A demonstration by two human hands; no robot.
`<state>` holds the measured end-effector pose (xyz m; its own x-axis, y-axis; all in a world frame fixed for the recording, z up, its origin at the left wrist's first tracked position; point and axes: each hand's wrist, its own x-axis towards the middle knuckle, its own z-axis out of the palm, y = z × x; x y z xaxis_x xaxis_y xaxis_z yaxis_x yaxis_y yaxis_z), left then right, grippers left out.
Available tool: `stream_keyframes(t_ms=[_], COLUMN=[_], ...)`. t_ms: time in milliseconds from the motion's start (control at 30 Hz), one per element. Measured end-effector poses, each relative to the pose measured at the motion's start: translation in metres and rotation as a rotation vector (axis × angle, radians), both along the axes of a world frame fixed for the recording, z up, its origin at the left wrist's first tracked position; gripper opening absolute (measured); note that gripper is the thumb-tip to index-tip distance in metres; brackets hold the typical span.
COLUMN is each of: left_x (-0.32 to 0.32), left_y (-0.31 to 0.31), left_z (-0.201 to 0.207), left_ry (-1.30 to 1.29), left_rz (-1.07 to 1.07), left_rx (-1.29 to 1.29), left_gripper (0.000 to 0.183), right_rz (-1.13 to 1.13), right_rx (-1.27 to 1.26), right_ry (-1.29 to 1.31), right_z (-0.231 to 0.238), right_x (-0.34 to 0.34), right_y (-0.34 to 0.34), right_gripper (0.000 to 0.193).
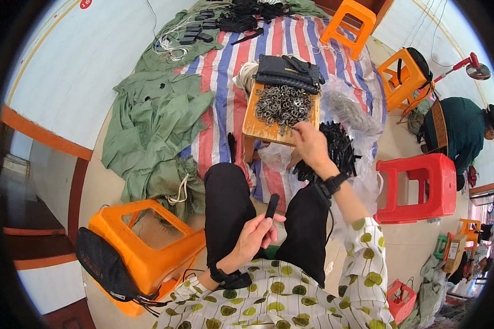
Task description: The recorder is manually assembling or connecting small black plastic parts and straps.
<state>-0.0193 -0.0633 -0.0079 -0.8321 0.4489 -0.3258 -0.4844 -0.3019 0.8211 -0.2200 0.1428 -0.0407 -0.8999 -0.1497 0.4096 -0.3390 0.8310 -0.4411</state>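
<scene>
My left hand (256, 234) is closed on a short black strap (271, 206), which stands up between thumb and fingers above my lap. My right hand (312, 147) reaches forward to the near right edge of a heap of small metal buckles (280, 103). Its fingertips are pinched together there; what is between them is too small to make out. The heap lies on a worn wooden stool (263, 131), in front of a black purse (287, 70). Below my right forearm, a bundle of black straps (339, 147) lies beside the stool.
Striped sheeting (219, 88) covers the floor, with green cloth (153, 115) at its left. An orange stool (148, 241) with a black bag is at near left; a red stool (417, 186) stands right. Beyond it sits a person in dark green (458, 131). Black adapters (192, 33) lie far back.
</scene>
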Motion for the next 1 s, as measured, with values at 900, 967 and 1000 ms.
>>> stream_keyframes(t_ms=[900, 967, 1000], left_x=[0.071, 0.075, 0.078], left_y=[0.038, 0.042, 0.044], left_z=[0.056, 0.065, 0.069], left_ry=[0.27, 0.34, 0.398], left_rz=[-0.226, -0.206, -0.185], left_rx=[-0.353, -0.408, -0.455], left_gripper=[0.032, 0.036, 0.04], right_rz=[0.161, 0.128, 0.084], right_rx=[-1.362, -1.295, -1.224], right_ry=[-0.834, -0.744, -0.667], right_z=[0.091, 0.088, 0.085], right_x=[0.291, 0.294, 0.295], right_y=[0.022, 0.02, 0.019], right_gripper=[0.025, 0.024, 0.023])
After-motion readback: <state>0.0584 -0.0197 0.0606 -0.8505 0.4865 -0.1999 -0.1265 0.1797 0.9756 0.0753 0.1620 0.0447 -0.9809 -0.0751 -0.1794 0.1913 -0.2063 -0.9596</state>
